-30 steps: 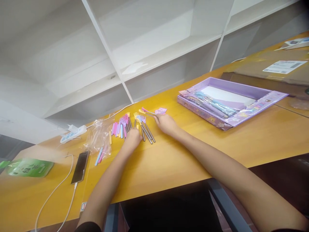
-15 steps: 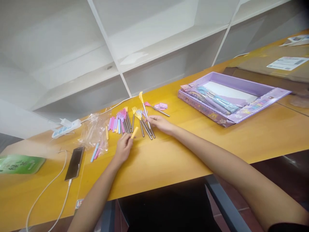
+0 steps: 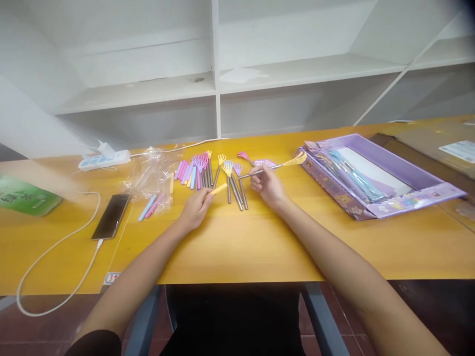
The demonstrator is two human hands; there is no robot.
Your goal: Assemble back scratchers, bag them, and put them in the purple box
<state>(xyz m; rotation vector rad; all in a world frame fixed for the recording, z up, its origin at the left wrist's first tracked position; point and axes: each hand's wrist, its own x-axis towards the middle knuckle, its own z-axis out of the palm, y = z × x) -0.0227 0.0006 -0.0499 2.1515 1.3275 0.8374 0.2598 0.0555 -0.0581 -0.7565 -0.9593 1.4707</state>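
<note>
Left hand (image 3: 196, 209) pinches yellow plastic tube (image 3: 218, 189), fingers hiding its near end; right hand (image 3: 269, 185) holds metal rod (image 3: 278, 166) with yellow hand-shaped head (image 3: 296, 159), partly covered; beyond fingertips, colourful hand-headed metal sticks (image 3: 242, 191) overlap

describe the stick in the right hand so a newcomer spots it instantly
On the orange-yellow table, find the open purple box. Just left of it, the right hand holds a thin metal stick with a yellow hand-shaped head toward the box. The other sticks lie on the table; this one is held.
</note>
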